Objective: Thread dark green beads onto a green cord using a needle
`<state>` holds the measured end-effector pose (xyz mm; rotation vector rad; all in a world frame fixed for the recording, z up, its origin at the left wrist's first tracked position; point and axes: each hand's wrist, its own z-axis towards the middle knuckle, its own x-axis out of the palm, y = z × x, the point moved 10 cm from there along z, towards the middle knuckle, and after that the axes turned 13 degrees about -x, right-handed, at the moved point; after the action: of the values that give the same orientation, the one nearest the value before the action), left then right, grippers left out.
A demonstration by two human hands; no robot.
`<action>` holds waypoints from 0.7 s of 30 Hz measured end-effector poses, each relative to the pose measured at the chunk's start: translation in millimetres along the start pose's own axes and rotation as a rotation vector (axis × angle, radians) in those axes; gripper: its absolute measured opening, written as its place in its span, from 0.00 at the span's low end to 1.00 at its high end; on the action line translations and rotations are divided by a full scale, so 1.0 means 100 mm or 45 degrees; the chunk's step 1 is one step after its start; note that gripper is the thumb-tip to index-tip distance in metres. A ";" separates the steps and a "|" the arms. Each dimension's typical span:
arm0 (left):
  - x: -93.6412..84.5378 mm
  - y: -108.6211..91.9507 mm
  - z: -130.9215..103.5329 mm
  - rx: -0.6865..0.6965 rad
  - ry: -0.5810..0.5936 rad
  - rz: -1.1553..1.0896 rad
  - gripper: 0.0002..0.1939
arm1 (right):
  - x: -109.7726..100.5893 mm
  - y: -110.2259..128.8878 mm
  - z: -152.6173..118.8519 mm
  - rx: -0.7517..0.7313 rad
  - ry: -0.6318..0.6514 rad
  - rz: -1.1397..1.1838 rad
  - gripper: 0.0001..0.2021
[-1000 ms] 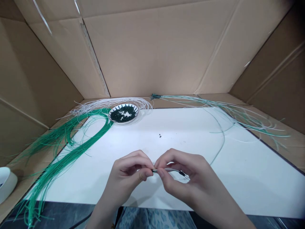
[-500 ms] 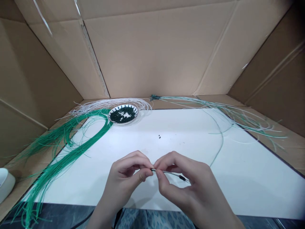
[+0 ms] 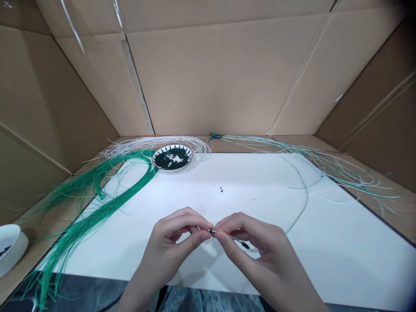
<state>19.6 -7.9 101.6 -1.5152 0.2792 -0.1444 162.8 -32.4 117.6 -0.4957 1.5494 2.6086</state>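
Close together over the near part of the white board, my left hand point(image 3: 183, 236) and my right hand point(image 3: 251, 245) both pinch thin, pale strands. A small dark bead point(image 3: 211, 231) sits on the strands between the two sets of fingertips. Under my right fingers, a second dark piece point(image 3: 245, 245) hangs on the same strands, which loop back toward my palm. A long green strand point(image 3: 305, 203) curves over the board from behind my right hand. Further off, a few loose dark beads point(image 3: 221, 190) lie on the board.
A patterned dish point(image 3: 190, 162) of dark beads stands at the back left, beside white strands point(image 3: 130, 145) and bundled green strands point(image 3: 113, 201). Finished-looking strands with dark ends point(image 3: 216, 136) lie back right. A white bowl point(image 3: 22, 247) is far left. Cardboard walls point(image 3: 211, 82) enclose the board point(image 3: 325, 260).
My fingertips have drawn slightly apart, so the dark bead between them shows more. The whole view has shifted a little, bringing more of the white bowl into sight.
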 end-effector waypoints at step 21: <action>0.08 0.09 0.00 -0.078 0.005 0.253 0.06 | -0.02 -0.03 -0.10 -0.078 0.014 -0.127 0.12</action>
<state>26.6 -9.6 91.7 -1.5383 0.4387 0.0194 167.9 -39.3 111.2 -0.5773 1.4134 2.5887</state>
